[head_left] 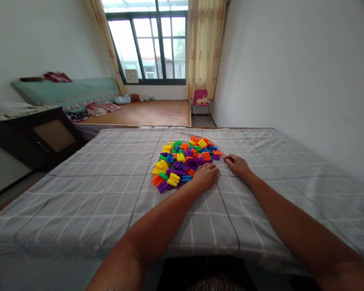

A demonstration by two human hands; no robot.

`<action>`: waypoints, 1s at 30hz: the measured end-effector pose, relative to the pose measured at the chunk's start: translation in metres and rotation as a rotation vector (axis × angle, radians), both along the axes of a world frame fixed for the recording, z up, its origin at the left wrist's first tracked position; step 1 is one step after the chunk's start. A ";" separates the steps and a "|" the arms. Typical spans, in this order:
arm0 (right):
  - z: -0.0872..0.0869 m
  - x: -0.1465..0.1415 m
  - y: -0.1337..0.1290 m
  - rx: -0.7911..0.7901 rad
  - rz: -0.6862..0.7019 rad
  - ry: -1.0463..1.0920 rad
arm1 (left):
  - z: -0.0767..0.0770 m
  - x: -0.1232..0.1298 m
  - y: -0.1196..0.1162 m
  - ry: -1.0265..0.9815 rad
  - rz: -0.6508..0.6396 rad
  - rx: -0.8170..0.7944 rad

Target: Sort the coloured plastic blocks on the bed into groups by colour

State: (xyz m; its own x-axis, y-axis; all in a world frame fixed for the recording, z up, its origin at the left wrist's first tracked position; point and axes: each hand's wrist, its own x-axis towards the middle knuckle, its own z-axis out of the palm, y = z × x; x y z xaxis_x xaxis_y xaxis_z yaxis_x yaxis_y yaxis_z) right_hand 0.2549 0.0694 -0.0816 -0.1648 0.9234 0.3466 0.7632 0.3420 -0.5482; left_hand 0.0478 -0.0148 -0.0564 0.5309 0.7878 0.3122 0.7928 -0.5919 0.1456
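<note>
A heap of plastic building pieces (182, 157) in yellow, orange, purple, green and blue lies on the checked grey cloth (103, 182). Many of these pieces look like short tubes joined side by side. My left hand (205, 176) rests palm down at the heap's near right edge, fingers stretched out over the cloth beside purple pieces. Just right of the heap is my right hand (238, 165), its fingers curled in low over the cloth. An orange piece (217, 152) lies close to those fingertips. Whatever they may hold is hidden.
The cloth covers a wide table with its near edge in front of me. Beyond stand a low bed (157, 111) and a pink chair (201, 97) with a soft toy. A dark cabinet (45, 137) is at the left, a white wall (291, 72) at the right.
</note>
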 end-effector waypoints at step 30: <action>0.011 0.078 0.062 -0.034 -0.123 0.014 | 0.002 -0.011 0.001 0.002 -0.071 -0.057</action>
